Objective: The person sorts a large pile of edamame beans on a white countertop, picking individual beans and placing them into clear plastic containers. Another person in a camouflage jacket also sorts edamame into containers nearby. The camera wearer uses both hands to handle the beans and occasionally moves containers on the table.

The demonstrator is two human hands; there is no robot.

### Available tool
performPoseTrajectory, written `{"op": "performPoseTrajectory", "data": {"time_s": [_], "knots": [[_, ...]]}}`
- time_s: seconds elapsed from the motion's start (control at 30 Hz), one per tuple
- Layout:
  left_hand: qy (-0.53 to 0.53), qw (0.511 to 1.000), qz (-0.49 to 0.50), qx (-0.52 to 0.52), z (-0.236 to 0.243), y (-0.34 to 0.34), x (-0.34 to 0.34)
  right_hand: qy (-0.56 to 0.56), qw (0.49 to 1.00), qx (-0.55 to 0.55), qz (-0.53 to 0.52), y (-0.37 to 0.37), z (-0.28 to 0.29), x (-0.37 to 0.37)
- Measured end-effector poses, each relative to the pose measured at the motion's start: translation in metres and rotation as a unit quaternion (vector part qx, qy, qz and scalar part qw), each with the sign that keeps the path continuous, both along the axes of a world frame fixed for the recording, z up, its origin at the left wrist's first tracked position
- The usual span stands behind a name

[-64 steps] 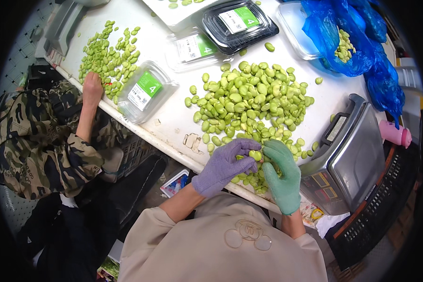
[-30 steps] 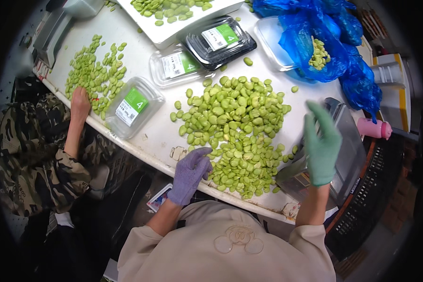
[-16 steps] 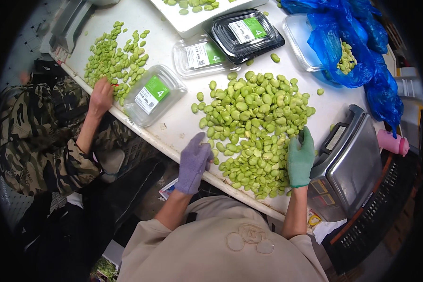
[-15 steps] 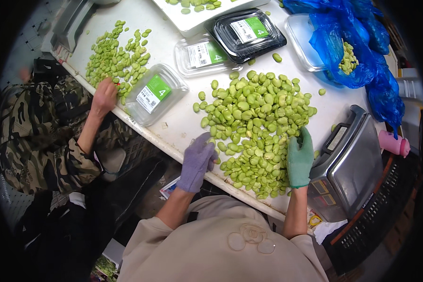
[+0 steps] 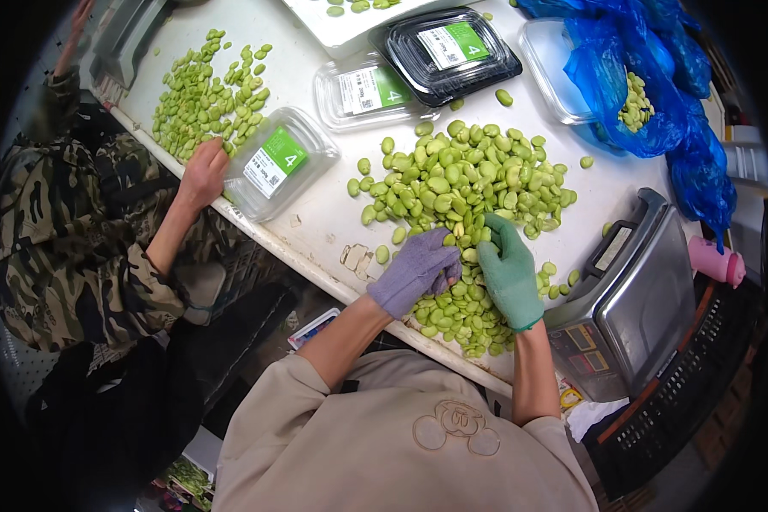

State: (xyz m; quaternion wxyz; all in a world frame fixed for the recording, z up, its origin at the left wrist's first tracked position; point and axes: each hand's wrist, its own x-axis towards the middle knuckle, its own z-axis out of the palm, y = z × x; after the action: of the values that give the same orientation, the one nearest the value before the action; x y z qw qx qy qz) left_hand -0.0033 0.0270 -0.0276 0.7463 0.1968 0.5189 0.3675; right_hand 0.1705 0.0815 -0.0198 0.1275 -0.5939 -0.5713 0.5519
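Note:
A loose pile of green broad beans [image 5: 452, 179] covers the near part of the white tabletop [image 5: 303, 243]. My left hand [image 5: 422, 264], in a purple knitted glove, reaches into it with fingers bent and pinched on what looks like a single bean. Facing it, my right hand [image 5: 508, 269], in a green glove, touches the beans with thumb and curved fingers apart. The fingertips of both hands are close together over the pile. A steel weighing scale [image 5: 623, 299] stands just right of my right hand.
Labelled clear containers [image 5: 277, 162], a black one [image 5: 448, 51], a white tray [image 5: 341, 34], a tub [image 5: 546, 72] and blue bags [image 5: 691, 179] lie around. A pink bottle [image 5: 712, 260] is right. A camouflage-clad co-worker's hand [image 5: 205, 175] rests by another bean pile [image 5: 205, 94].
Since half a second ago my left hand has moved up and right into the pile, and my right hand has shifted left toward it. The co-worker's hand has moved slightly right.

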Motion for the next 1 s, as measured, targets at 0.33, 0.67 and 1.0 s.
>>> {"op": "performPoseTrajectory", "data": {"time_s": [0.33, 0.67, 1.0], "knots": [[0.31, 0.931, -0.051, 0.187, -0.007, -0.043, -0.006, -0.114, 0.938, 0.265, 0.194, -0.018, 0.017, 0.044], [0.453, 0.85, -0.136, 0.232, 0.018, -0.041, 0.014, -0.108, 0.913, 0.309, 0.242, -0.028, 0.028, 0.017], [0.528, 0.807, -0.11, 0.241, 0.011, -0.057, 0.012, -0.194, 0.914, 0.322, 0.154, -0.028, 0.017, 0.042]]}}
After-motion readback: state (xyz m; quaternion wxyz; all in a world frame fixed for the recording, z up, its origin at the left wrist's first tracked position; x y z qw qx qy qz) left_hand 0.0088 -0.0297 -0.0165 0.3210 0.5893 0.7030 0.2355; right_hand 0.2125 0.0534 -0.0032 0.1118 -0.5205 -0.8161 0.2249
